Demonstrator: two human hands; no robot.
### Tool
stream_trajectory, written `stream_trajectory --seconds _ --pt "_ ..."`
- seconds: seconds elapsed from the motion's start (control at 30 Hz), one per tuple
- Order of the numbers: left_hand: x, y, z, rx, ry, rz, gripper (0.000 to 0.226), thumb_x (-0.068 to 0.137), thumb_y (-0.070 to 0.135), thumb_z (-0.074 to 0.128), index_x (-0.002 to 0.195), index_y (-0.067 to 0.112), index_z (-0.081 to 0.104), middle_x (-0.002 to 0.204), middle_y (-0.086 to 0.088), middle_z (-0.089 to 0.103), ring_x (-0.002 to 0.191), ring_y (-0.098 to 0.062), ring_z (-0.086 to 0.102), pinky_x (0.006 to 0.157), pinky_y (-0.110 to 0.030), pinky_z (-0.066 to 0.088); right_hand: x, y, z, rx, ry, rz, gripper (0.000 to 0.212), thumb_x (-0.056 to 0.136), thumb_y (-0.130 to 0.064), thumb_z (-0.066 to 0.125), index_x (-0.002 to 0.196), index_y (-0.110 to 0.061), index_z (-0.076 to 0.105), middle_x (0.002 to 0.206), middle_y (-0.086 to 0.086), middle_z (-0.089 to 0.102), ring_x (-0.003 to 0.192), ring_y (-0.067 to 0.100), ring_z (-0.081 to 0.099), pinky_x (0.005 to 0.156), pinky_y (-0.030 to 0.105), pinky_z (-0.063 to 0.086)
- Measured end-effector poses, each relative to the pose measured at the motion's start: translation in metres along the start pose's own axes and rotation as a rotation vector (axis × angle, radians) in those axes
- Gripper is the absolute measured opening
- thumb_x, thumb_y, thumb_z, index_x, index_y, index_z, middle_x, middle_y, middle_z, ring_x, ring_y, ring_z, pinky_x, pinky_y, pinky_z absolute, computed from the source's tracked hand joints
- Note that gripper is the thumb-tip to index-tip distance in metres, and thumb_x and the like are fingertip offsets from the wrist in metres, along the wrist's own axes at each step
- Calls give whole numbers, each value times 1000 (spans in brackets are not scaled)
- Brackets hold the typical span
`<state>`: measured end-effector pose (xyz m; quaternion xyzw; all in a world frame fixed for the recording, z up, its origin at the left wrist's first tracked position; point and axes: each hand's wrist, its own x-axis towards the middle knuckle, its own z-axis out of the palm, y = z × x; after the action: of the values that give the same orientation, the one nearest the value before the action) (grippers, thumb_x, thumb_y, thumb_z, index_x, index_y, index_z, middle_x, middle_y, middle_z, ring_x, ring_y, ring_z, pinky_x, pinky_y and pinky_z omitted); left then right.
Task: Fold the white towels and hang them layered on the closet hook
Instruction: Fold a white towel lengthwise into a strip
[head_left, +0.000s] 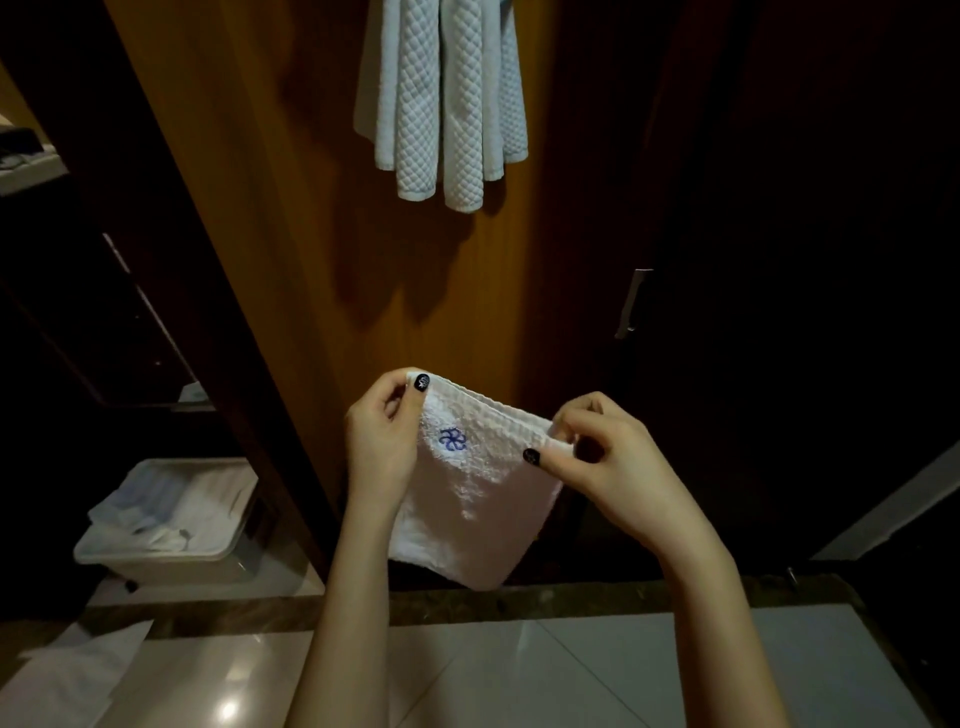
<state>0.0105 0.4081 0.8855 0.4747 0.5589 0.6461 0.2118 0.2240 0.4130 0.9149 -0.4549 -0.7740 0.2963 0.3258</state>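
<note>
— Hands first, since they sit nearest the camera: what is each one doing?

— Both are pinched shut on the same small white towel (480, 488). The left hand (382, 434) grips the upper left corner between thumb and fingers; the right hand (587, 447) grips the upper right corner, a little lower. The top edge stretches between them, sloping down to the right, and the rest of the cloth hangs free below with a blue mark (453, 439) facing the person.

— So the long axis?

— It is hard to say, as the cloth looks nearly square. The taut top edge runs left to right across the body; the drop runs downward toward the stone sill (571, 597).

— And beyond the hands?

— Straight ahead and well above, the hung towels (447, 104) drape down the wooden closet panel (291, 218). The hook itself is out of view past the top edge. Low at the left, a plastic bin (171, 525) holds more white cloth.

— Which way must the held towel travel, then?

— Up and forward, almost directly above the left hand. By that reckoning the left hand is slightly nearer the hanging bundle, being higher and closer under it. A further fold probably comes first, bringing one corner across to the other, before the lift. The loose lower half could swing and undo the fold if raised too quickly.
</note>
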Motion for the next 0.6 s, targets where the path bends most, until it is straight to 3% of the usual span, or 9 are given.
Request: stream_trajectory --seconds 0.07,0.17,0.27,0.47,0.6 --pt "-2 0 0 -26 -17 -2 19 98 12 56 89 25 65 78 10 63 70 5 56 66 -9 43 0 2 1 50 63 11 26 84 -31 72 70 -20 53 81 0 58 76 10 56 68 30 44" --pt "-5 2 1 -68 -65 -12 19 98 16 54 88 28 64 79 6 61 71 1 55 65 -11 43 -2 4 5 259 146 63 33 88 -25 70 69 -13 46 66 -1 52 64 9 51 56 26 39" --pt "-8 3 2 -113 -105 -20 18 99 21 54 87 30 65 82 -1 59 76 -6 54 67 -14 44 -1 7 7 502 214 112 33 89 -15 69 70 -5 43 70 8 47 66 18 47 57 32 36" --pt "-12 6 6 -231 -208 -84 18 93 40 52 79 37 62 82 -8 52 77 -23 47 70 -39 39 -3 11 5 704 244 109 34 87 -15 71 65 -25 48 60 -6 53 55 7 51 47 20 40" --pt "-12 9 5 -323 -222 -110 14 90 43 56 81 36 65 84 -6 54 82 -25 49 76 -44 39 -3 11 -1 845 173 72 19 81 -23 76 81 -27 57 69 0 67 60 15 65 50 27 52"
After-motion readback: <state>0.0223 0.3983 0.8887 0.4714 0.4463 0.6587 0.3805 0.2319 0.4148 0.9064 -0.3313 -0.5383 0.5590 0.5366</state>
